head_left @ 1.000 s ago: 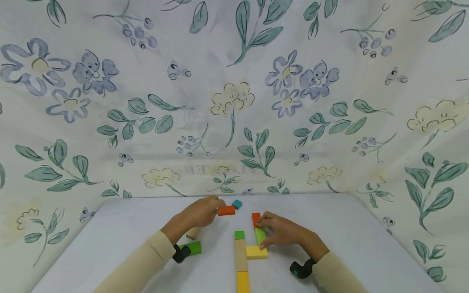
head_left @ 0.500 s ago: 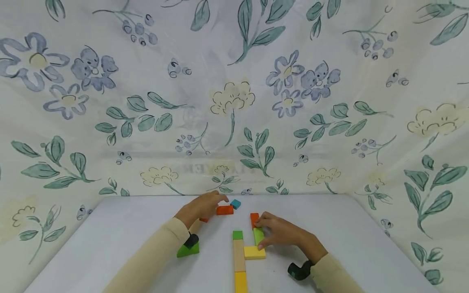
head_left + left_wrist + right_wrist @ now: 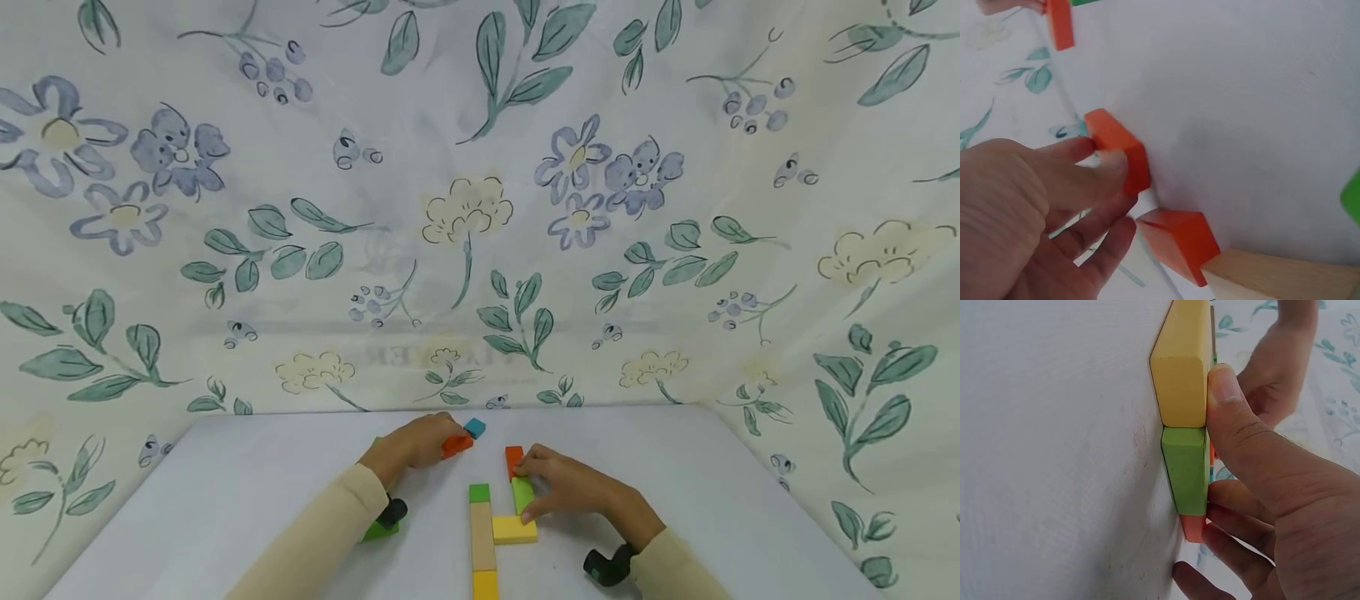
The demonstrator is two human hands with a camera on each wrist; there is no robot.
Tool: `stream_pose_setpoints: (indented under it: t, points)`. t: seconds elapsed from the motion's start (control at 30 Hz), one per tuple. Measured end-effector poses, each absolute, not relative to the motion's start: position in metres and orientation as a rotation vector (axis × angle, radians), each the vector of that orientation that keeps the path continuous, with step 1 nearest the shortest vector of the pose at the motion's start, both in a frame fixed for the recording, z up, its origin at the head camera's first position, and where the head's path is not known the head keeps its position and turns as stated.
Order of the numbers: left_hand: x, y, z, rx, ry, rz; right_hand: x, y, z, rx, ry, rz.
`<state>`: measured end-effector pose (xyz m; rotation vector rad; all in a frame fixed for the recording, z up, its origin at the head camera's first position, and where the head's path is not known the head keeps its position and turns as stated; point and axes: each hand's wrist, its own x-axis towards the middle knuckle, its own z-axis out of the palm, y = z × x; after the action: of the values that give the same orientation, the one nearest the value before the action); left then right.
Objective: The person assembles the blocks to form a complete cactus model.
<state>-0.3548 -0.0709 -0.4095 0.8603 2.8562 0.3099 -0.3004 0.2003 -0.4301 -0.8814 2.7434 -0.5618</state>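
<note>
My left hand (image 3: 420, 446) pinches a small orange block (image 3: 1125, 150) between thumb and fingers at the far part of the table. A blue block (image 3: 475, 428) lies just beyond it. A second orange block (image 3: 1179, 240) and a wooden block (image 3: 1279, 275) are below those fingers in the left wrist view. My right hand (image 3: 573, 483) rests on a row of blocks, its thumb touching the yellow block (image 3: 1179, 387) and its other fingers beside the light green block (image 3: 1185, 472) and an orange block (image 3: 513, 461).
Left of the yellow block runs a line with a green block (image 3: 478, 493), a wooden plank (image 3: 482, 536) and a deeper yellow block (image 3: 485, 585). Another green block (image 3: 378, 532) lies partly hidden under the left wrist camera. A floral cloth (image 3: 465, 367) stands behind the white table (image 3: 645, 450).
My left hand has come down from above the far orange block and taken hold of it; the block now sits at a slant. The right hand stays on its row.
</note>
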Motion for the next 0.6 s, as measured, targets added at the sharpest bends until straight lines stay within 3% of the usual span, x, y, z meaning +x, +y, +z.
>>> stream_pose_setpoints:
  t: [0.6]
  points:
    - [-0.364, -0.064, -0.422, 0.86, 2.771, 0.575, -0.303, 0.203, -0.432, -0.973, 2.72, -0.617]
